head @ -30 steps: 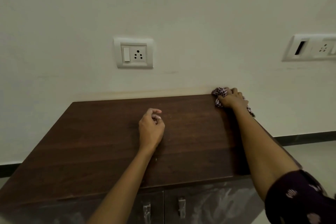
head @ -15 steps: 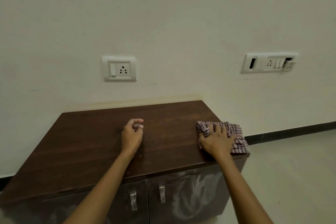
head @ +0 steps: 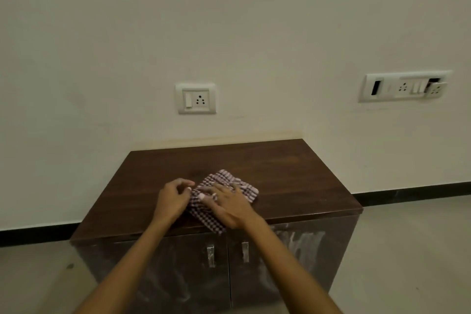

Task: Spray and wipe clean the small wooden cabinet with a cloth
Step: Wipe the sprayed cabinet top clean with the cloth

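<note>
Both hands are over the small wooden cabinet (head: 293, 181), and the checked cloth (head: 230, 180) lies on the cabinet's dark top, around the middle and close to the front edge, with one corner hanging just past that edge. The right hand (head: 229, 205) lies flat on the cloth, fingers spread and straight, pressing it down onto the top and gripping nothing. The left hand (head: 173, 199) sits on the cabinet top right at the cloth's left edge with its fingers curled in; a fingertip touches the fabric, but I can't tell if it is actually pinching it. On the cabinet's front, two metal door handles (head: 210, 255) stand side by side below the cloth, and whitish streaks show across the doors. On the wall above the cabinet's back edge there is a single socket (head: 196, 98), and a longer switch panel (head: 405, 86) sits above and beyond the cabinet's right side.
</note>
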### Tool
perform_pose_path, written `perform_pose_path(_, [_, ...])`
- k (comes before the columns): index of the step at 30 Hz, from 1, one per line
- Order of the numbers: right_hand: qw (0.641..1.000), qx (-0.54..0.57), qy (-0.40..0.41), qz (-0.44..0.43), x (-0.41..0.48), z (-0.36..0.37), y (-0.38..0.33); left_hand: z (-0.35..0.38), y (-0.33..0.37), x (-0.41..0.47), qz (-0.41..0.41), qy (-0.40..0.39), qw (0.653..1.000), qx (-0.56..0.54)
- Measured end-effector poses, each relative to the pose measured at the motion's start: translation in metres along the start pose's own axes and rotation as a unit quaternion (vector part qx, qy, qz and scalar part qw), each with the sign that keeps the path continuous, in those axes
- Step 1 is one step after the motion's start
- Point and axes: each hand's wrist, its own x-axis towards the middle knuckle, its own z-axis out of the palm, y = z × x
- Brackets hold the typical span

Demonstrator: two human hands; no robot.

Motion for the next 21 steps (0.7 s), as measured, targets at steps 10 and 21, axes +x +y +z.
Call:
perform_pose_path(10, [0.970,-0.150,0.032,0.188,0.020,-0.025,0.052,-0.002,-0.024,-0.014,0.048,0.027,0.998,-0.036])
perform_pose_path(21, [0.992,-0.113,0.042,-0.047,-0.031,-0.009,0.036,-0.030,-0.046,-0.014,0.045,0.166,0.985,-0.025])
